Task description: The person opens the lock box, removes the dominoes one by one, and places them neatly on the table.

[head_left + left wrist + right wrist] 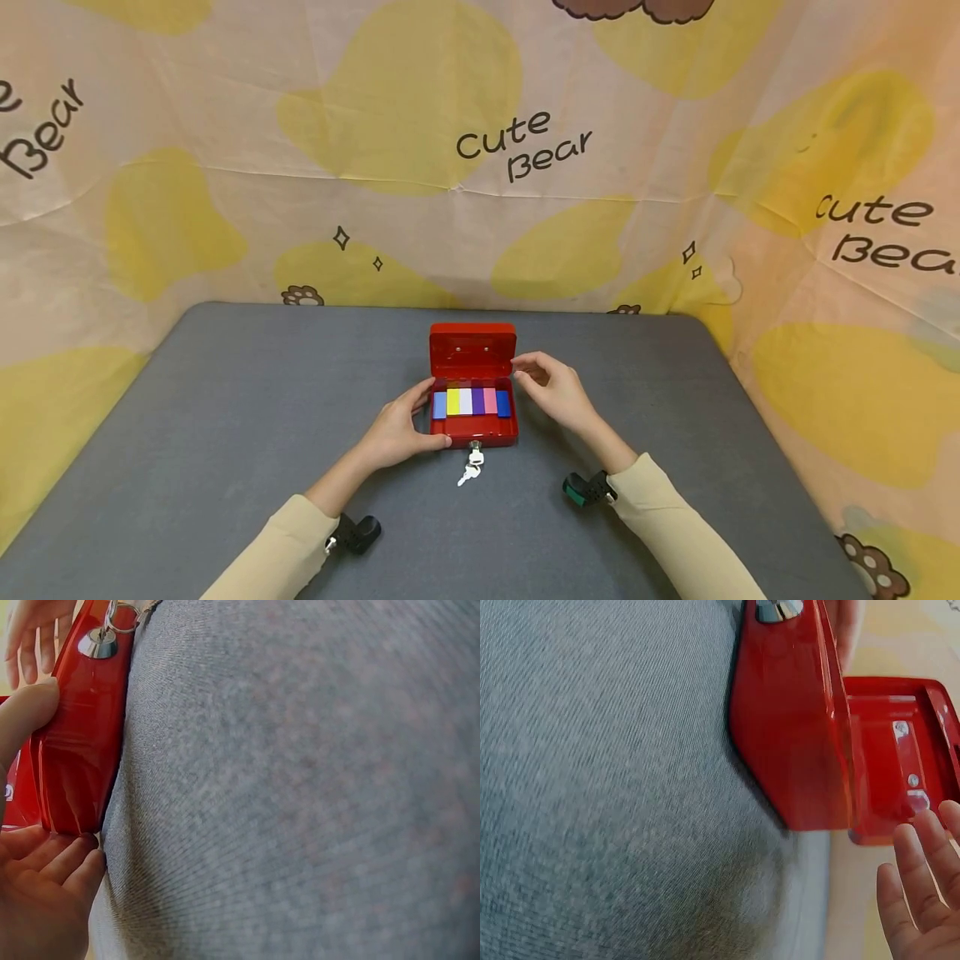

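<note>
A red metal cash box (474, 430) sits on the grey table with its lid (472, 350) raised at the back. Inside lies a row of colored blocks (466, 401): blue, yellow, white, purple and pink among them. My left hand (393, 429) holds the box's left front corner, thumb at the front rim and fingers along the left side. On the front, a silver lock (98, 643) carries a key with a second one (469, 473) hanging from its ring. Beside the lid's right edge is my right hand (553, 387), fingers loosely bent and nothing in them.
The grey tabletop (285, 383) spreads around the box. Behind and at the sides hangs a printed cloth (420, 100) with yellow patches and lettering. Black wrist devices (358, 534) are strapped at both sleeves.
</note>
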The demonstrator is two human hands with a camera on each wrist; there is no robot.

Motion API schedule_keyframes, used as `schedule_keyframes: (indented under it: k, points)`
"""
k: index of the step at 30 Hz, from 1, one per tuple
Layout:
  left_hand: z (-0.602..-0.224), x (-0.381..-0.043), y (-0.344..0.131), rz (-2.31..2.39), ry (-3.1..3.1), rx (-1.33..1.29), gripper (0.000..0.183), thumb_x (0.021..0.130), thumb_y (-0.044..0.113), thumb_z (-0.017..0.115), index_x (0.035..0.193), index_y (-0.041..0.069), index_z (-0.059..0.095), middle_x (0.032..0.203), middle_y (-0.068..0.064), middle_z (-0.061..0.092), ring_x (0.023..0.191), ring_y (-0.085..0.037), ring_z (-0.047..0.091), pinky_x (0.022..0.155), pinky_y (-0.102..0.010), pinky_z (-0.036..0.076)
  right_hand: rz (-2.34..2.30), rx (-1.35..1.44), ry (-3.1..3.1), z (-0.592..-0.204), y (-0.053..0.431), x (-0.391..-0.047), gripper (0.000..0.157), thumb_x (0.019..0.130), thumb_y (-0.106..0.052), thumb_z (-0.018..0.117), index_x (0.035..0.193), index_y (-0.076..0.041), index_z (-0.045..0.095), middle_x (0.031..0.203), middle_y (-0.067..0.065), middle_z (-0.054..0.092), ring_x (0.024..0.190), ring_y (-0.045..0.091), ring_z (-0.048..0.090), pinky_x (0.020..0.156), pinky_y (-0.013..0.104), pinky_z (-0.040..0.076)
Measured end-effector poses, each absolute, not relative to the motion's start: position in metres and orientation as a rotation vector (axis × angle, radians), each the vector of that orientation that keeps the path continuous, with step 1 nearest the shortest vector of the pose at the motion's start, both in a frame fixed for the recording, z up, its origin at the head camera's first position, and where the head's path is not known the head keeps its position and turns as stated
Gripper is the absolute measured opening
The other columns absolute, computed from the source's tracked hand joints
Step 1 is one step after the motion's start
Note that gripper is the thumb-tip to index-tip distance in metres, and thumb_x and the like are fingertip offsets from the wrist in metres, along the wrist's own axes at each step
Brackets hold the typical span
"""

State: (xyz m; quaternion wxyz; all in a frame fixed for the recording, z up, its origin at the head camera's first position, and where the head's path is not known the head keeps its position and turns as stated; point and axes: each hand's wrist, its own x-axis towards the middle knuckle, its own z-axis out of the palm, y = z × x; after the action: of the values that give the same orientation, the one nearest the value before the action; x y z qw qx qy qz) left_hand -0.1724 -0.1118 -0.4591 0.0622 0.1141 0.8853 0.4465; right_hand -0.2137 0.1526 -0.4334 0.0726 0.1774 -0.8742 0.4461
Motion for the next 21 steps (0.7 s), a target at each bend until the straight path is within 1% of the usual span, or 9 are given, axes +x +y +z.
schedule_keyframes:
  k: [6, 12, 16, 21]
  points:
    - [-0.458, -0.172, -0.112, 1.355, 2.671, 0.351, 0.092, 0.065, 0.03, 0.082, 0.141, 0.007, 0.034, 0.138, -0.017, 0.043, 0.12, -0.034, 0.05, 0.09, -0.044, 0.048, 1.265, 0.701, -2.649, -0.43, 0.144, -0.212, 0.024, 0.086, -0.015, 0.065, 0.109, -0.011, 0.063, 0.098, 0.001, 0.067, 0.082, 0.012, 0.063, 0.075, 0.032, 0.054]
    - [-0.458, -0.172, -0.112, 1.346, 2.667, 0.351, 0.093, 0.066, 0.031, 0.082, 0.141, 0.008, 0.033, 0.139, -0.017, 0.042, 0.12, -0.034, 0.049, 0.09, -0.044, 0.048, 1.228, 0.812, -2.708, -0.426, 0.136, -0.211, 0.03, 0.084, -0.014, 0.066, 0.113, -0.008, 0.062, 0.104, 0.003, 0.065, 0.088, 0.013, 0.063, 0.079, 0.035, 0.054]
    - [-0.458, -0.172, -0.112, 1.341, 2.664, 0.344, 0.093, 0.066, 0.032, 0.081, 0.142, 0.009, 0.033, 0.139, -0.016, 0.042, 0.121, -0.035, 0.049, 0.09, -0.044, 0.048, 1.216, 0.862, -2.756, -0.423, 0.13, -0.21, 0.034, 0.083, -0.013, 0.067, 0.116, -0.009, 0.06, 0.111, 0.003, 0.063, 0.092, 0.016, 0.063, 0.081, 0.035, 0.053]
    - [-0.457, -0.172, -0.112, 1.33, 2.67, 0.342, 0.093, 0.066, 0.031, 0.082, 0.142, 0.009, 0.033, 0.14, -0.016, 0.042, 0.121, -0.034, 0.049, 0.09, -0.044, 0.048, 1.164, 0.944, -2.798, -0.421, 0.122, -0.21, 0.039, 0.084, -0.019, 0.067, 0.12, -0.01, 0.058, 0.113, 0.003, 0.063, 0.096, 0.018, 0.061, 0.084, 0.032, 0.052]
